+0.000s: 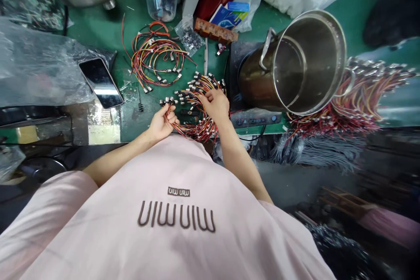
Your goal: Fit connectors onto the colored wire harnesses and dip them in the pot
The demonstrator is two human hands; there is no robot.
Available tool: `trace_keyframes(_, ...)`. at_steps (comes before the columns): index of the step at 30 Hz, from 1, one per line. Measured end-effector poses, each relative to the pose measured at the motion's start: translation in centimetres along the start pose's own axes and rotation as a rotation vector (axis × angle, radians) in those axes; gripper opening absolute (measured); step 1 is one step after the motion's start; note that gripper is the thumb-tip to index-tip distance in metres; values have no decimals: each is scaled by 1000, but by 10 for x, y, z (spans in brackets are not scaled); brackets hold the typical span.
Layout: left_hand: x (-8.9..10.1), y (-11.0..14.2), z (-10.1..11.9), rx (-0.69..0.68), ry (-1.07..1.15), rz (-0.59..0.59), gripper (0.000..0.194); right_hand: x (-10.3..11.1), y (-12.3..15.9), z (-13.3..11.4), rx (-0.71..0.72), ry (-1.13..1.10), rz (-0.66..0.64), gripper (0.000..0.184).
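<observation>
My left hand is closed around a small bunch of wire harnesses, whose metal-tipped connectors stick up past the fingers. Red, black and yellow wires trail from it toward the right. My right hand rests with bent fingers on a larger pile of the same harnesses at the table's front edge. Its fingertips are among the wires; whether they pinch one is hidden. Behind both hands lies a loose coil of similar wires with white and metal connectors.
A tall steel pot stands right of my hands on a black cooker. Beyond it is a big heap of harnesses. A phone lies left. At the back are a clear plastic tub and an orange-brown block.
</observation>
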State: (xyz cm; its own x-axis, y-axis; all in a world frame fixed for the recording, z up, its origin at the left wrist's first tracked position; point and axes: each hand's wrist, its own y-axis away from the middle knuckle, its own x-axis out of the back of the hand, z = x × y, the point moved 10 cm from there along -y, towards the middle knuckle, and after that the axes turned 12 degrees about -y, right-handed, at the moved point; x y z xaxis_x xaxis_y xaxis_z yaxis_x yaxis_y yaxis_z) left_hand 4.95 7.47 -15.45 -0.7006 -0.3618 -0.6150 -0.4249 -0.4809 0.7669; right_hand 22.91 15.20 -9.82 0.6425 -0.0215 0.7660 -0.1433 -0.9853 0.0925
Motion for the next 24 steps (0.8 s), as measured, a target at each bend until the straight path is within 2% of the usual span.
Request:
trace_keyframes(3, 1, 1, 0, 1, -2, -4, 36, -10, -7, 3, 0, 66, -53, 17)
trace_keyframes(5, 4, 2, 1, 2, 2, 4, 37, -10, -7, 1, 12, 53, -39, 13)
trace_keyframes(9, 10, 0, 1, -8, 16, 15, 39, -13, -7, -20, 151, -46, -38, 14)
trace_keyframes(12, 12, -2, 0, -7, 24, 17, 39, -30, -8, -37, 222, -35, -106, 16)
trace_keyframes(17, 18, -5, 0, -8, 36, 37, 37, -57, -13, -44, 186, 106, -203, 14)
trace_keyframes(24, 19, -8, 2, -3, 36, 35, 38, -56, -12, -41, 119, 292, -219, 21)
